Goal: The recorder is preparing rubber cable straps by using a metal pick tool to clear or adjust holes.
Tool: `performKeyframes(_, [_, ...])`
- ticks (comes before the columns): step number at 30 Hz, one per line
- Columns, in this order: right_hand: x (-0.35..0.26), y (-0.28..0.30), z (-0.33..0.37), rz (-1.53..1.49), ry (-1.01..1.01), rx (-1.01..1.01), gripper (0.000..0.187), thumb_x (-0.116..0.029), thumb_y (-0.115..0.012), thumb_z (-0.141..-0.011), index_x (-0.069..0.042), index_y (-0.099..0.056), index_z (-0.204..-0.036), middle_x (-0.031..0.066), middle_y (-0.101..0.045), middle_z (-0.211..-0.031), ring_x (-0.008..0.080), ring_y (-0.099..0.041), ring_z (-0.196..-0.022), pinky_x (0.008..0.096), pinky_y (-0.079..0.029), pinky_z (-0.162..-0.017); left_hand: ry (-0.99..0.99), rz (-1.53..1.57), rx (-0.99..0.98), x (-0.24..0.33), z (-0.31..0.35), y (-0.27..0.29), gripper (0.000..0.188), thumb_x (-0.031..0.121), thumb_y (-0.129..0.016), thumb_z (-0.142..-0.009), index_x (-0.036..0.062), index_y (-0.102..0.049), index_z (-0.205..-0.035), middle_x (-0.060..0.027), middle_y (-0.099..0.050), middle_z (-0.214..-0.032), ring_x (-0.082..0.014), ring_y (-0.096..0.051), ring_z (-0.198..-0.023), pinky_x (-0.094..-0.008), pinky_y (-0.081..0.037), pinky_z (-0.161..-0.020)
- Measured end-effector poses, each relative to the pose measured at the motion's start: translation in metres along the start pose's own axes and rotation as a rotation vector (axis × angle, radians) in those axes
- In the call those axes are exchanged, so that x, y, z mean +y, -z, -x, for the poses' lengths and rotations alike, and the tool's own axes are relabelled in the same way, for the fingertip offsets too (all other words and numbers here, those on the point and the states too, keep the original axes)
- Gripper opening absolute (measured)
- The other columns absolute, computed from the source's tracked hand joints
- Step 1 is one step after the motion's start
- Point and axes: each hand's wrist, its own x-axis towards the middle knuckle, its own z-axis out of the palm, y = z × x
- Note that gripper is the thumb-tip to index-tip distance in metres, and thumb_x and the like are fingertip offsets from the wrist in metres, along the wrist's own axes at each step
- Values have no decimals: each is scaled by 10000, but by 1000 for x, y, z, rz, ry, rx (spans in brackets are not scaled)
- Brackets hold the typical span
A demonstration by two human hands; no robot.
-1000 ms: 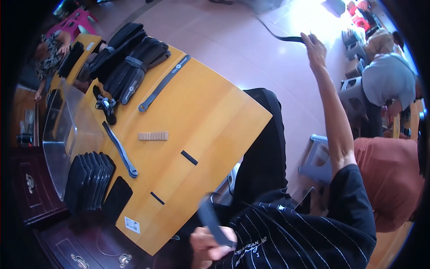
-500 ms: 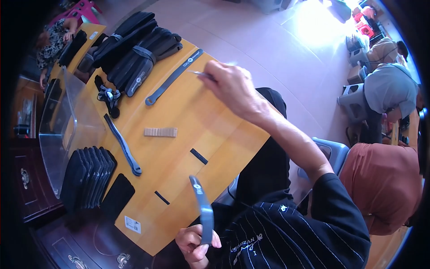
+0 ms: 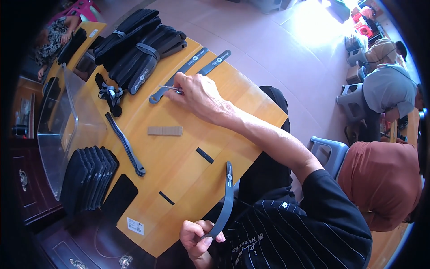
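Note:
My left hand (image 3: 197, 237), near the table's front edge, pinches one end of a dark grey strap (image 3: 228, 201). The strap curves upward and its printed far end stands free. My right hand (image 3: 197, 96) reaches over the table, closed on a thin, pointed metal tool (image 3: 170, 88) whose exact kind I cannot make out. Just under and beyond that hand lies a grey strap (image 3: 195, 60) with a rounded, holed end. Another grey strap (image 3: 217, 60) lies alongside it, partly hidden by the hand. A tan ribbed strip (image 3: 165, 130) lies closer to me.
Two short black strips (image 3: 204, 155) lie on the wooden table (image 3: 179, 166). Bundled black straps (image 3: 148, 54) sit at the back left, near a long folded strap (image 3: 125, 143), stacked black pieces (image 3: 89, 177) and a clear plastic panel (image 3: 58, 134). People sit at right.
My right hand has moved left and nearer with the metal tool, and a second strap shows on the table. The strap in my left hand has swung right.

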Motion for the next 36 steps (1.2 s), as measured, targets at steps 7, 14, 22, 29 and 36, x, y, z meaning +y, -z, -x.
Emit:
performKeyframes(7, [-37, 85, 45, -377, 153, -635, 481, -498, -682, -832, -23, -673, -901, 109, -677, -747, 224, -662, -636, 319, -503, -562, 19, -54, -154, 13, -38, -18, 184, -93, -527, -786, -1, -396, -877, -232, -573, -759, -259, -607, -638, -370, -545, -616])
performKeyframes(14, [33, 152, 73, -437, 236, -811, 326, -292, -790, -781, -32, -677, -941, 33, -677, -774, 114, -616, -634, 243, -429, -522, 71, -402, -112, 34, -110, -46, 130, -28, -541, -856, 23, -423, -873, -154, -601, -785, -167, -610, -663, -278, -500, -606])
performKeyframes(22, [102, 134, 18, -170, -158, -391, 278, -321, -715, -837, -50, -660, -859, 1, -558, -670, 79, -496, -642, 257, -404, -589, 196, -1023, 247, 1, -208, -51, 123, 86, -548, -947, 44, -455, -879, -58, -587, -630, -105, -567, -507, -228, -427, -412])
performKeyframes(29, [88, 108, 4, -22, -141, -210, 260, -253, -720, -807, -38, -683, -950, 108, -667, -830, 213, -656, -728, 321, -522, -706, -91, -1626, 372, -18, -224, -34, 149, 104, -634, -864, 26, -534, -942, -175, -629, -650, -370, -631, -632, -449, -483, -567])
performKeyframes(36, [81, 105, 17, 70, -56, -90, 258, -243, -716, -818, -43, -688, -978, 95, -660, -957, 249, -660, -821, 344, -514, -755, -229, -2049, 760, 55, -181, -17, 382, 280, -692, -849, -16, -534, -1031, -162, -595, -851, -321, -617, -783, -437, -489, -684])
